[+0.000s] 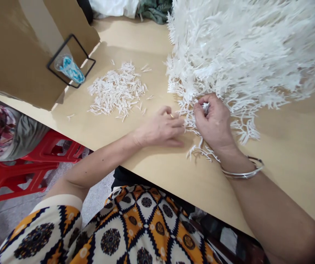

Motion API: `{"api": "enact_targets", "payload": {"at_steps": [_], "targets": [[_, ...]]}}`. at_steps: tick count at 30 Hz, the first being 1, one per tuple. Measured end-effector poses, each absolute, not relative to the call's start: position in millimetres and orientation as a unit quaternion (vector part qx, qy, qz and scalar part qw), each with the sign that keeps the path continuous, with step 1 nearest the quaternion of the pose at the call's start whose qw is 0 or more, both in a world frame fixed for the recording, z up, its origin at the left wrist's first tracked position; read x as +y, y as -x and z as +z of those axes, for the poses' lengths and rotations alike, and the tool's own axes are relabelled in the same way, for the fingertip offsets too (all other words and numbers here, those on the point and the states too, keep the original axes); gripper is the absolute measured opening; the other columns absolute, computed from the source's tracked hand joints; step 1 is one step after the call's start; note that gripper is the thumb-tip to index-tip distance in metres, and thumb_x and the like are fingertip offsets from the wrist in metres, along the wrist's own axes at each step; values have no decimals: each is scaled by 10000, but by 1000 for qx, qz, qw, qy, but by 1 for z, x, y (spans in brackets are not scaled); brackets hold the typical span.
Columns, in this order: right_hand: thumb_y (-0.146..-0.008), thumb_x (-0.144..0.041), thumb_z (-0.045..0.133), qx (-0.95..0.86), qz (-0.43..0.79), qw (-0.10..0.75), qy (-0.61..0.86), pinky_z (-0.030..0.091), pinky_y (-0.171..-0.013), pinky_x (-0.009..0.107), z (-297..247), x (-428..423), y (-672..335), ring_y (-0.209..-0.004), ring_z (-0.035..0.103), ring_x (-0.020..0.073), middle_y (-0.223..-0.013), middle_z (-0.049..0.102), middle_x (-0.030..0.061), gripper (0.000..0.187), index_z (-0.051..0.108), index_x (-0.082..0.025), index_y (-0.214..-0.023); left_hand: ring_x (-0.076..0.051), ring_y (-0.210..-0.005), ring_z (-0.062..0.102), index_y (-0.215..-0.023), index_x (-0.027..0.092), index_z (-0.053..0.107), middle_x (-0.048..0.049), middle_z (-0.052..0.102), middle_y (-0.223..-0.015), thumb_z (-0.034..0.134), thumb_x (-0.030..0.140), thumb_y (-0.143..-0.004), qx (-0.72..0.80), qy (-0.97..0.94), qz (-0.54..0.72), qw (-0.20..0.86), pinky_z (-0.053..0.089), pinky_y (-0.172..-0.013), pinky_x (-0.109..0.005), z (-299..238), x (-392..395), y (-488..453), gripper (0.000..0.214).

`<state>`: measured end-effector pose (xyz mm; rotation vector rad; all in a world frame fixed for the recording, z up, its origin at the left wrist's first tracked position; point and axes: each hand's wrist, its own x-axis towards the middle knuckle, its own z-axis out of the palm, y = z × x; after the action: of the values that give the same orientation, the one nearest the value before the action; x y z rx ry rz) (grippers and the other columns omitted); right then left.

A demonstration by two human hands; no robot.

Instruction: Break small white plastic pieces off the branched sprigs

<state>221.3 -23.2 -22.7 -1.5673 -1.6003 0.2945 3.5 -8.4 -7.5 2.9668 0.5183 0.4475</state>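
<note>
- Light tan tabletop (292, 154), slanting across the frame.
- Large heap of white branching pieces (237, 51), upper right.
- Small pile of loose white bits (117, 90), left of centre.
- Cardboard (6, 47), upper left.
- Green cloth (157, 9), top centre.

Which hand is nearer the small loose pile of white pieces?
Left. The left hand is to the near right of the small loose pile, apart from it; the right hand is farther right, at the edge of the large white heap.
</note>
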Motion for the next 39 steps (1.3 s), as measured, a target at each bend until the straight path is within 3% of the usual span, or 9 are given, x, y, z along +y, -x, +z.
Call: {"api": "enact_targets", "payload": {"at_steps": [3,7,11,14,17,21,26,34,39], "targets": [[-969,-432,675,-643,131,434,617,490,-708,435,-21,-25,-220,-580,416,193,-651,480,-21,192,573,-296,-881,-311,-1125,618,-945,230,710,-93,706,-1076,668,443,-1053,392,-897,203,26,352,-1126,-558,-16,13,16,243],[-932,-324,644,-644,198,448,587,461,-685,406,-11,-35,-214,-595,383,171,-761,529,-19,91,585,-284,-988,-363,-1190,572,-932,226,662,-132,686,-1165,703,442,-1014,532,-800,279,3,334,-1103,-582,-21,33,45,235],[-807,-202,566,-650,323,460,511,520,-998,464,-2,-41,-211,-946,584,235,-1063,603,33,327,539,-290,-1120,-363,-1239,579,-1081,253,676,-132,690,-1262,677,476,-1033,522,-798,301,8,322,-1122,-566,-13,30,45,228],[-736,-160,564,-682,337,436,481,478,-1165,512,-2,-39,-215,-1180,586,276,-1176,599,54,426,523,-309,-1134,-314,-1244,620,-1166,270,664,-108,715,-1264,589,482,-1092,460,-834,302,37,317,-1161,-538,-2,15,28,237],[-751,-151,590,-676,328,451,482,535,-1124,510,-10,-32,-218,-1156,623,272,-1193,617,64,459,506,-312,-1172,-244,-1183,672,-1169,258,640,-74,752,-1212,500,501,-1144,395,-871,280,82,346,-1160,-474,5,3,15,282],[-851,-203,627,-658,347,467,479,638,-916,475,-25,-26,-215,-977,699,248,-1199,682,73,480,471,-316,-1291,-210,-1085,712,-1211,252,632,-68,771,-1194,453,627,-1142,364,-878,287,123,392,-1085,-430,3,0,8,421],[-931,-259,682,-681,325,461,467,658,-970,502,-31,-29,-210,-1004,765,272,-1159,747,70,436,512,-308,-1329,-198,-1052,725,-1259,249,619,-67,773,-1237,536,756,-1059,366,-866,305,149,406,-1085,-410,-2,3,3,552],[-954,-221,666,-712,263,447,473,622,-1101,577,-30,-32,-209,-1165,773,314,-1322,770,93,458,670,-284,-1407,-157,-951,712,-1270,209,609,-34,761,-1127,748,512,-1037,373,-849,321,193,436,-1049,-376,-6,8,0,406],[-934,-185,613,-729,230,440,471,536,-1257,581,-23,-31,-206,-1381,697,314,-1474,736,76,533,685,-301,-1449,-126,-811,650,-1215,173,604,-23,726,-1002,631,202,-1053,339,-830,362,257,499,-861,-302,-12,16,-1,166]]}}
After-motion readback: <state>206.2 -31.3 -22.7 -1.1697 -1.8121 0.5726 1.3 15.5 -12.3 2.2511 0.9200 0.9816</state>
